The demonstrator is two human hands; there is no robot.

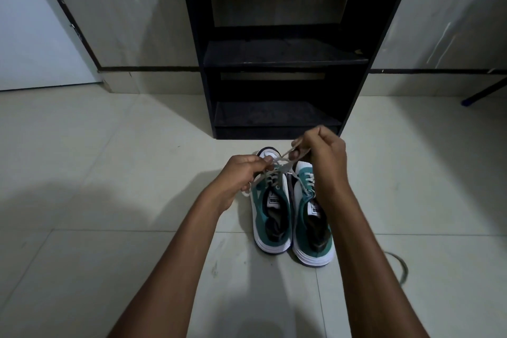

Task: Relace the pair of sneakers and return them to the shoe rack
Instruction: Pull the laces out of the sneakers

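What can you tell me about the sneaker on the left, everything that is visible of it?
The left sneaker is teal and white with a thick white sole, dark lining and a logo tag on the tongue. It stands upright on the tiled floor, toe toward the black shoe rack, close beside its mate. Its pale lace is threaded through the eyelets; the left hand and right hand each pinch one end, pulled up and crossed.

Tiled floor point(109, 228) bears sneakers point(290, 217) and shoe rack point(277, 55).

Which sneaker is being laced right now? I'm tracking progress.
The left sneaker: both hands, left hand and right hand, pull its lace ends. The right sneaker beside it is untouched.
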